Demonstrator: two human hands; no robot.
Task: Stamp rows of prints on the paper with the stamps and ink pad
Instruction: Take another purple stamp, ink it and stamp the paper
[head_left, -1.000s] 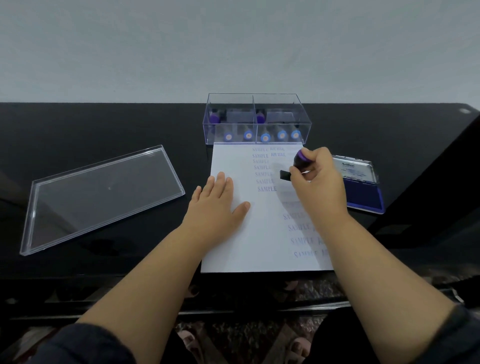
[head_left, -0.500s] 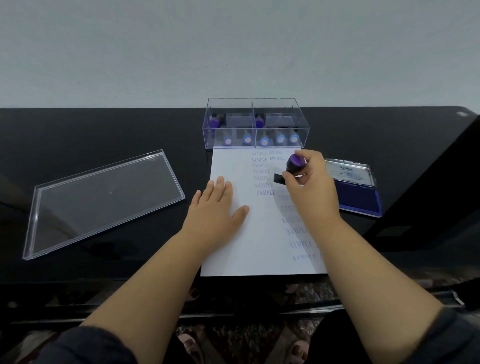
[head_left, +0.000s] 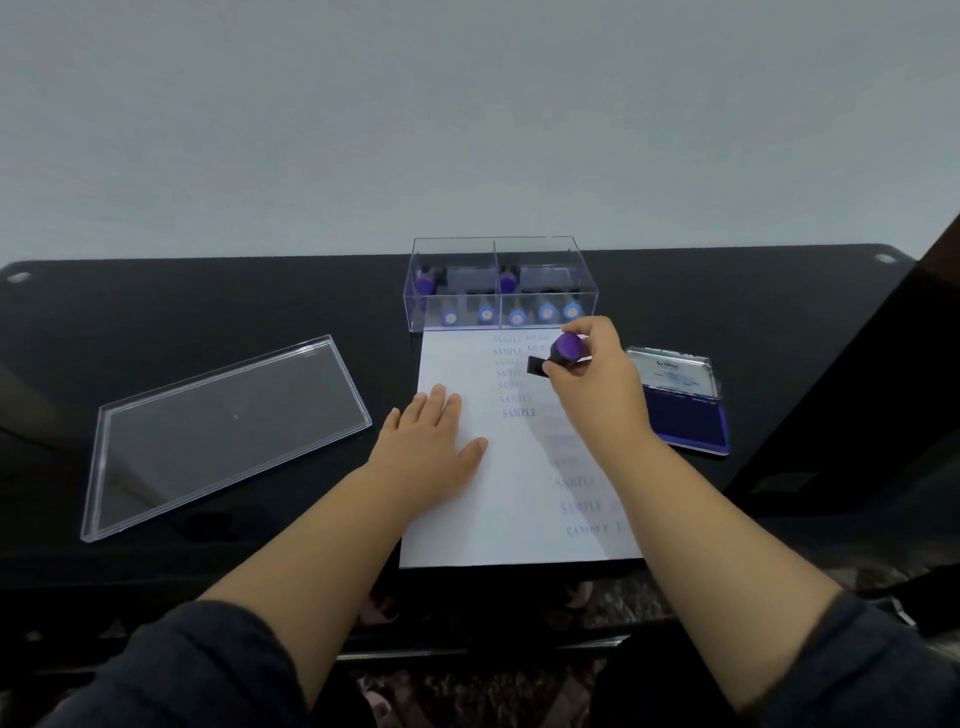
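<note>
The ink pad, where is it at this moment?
In the head view the open ink pad lies on the black table, just right of the paper, beside the right hand.

Glossy black table (head_left: 208, 301), clear plastic box (head_left: 498, 270)

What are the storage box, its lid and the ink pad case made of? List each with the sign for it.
Storage box: clear rigid plastic, likely acrylic; the stamps show through its walls.
Lid: the same clear glossy plastic; it reflects light and the dark table shows through.
Ink pad case: lid looks like shiny metal, possibly tin; the base is blue, material unclear.
</note>
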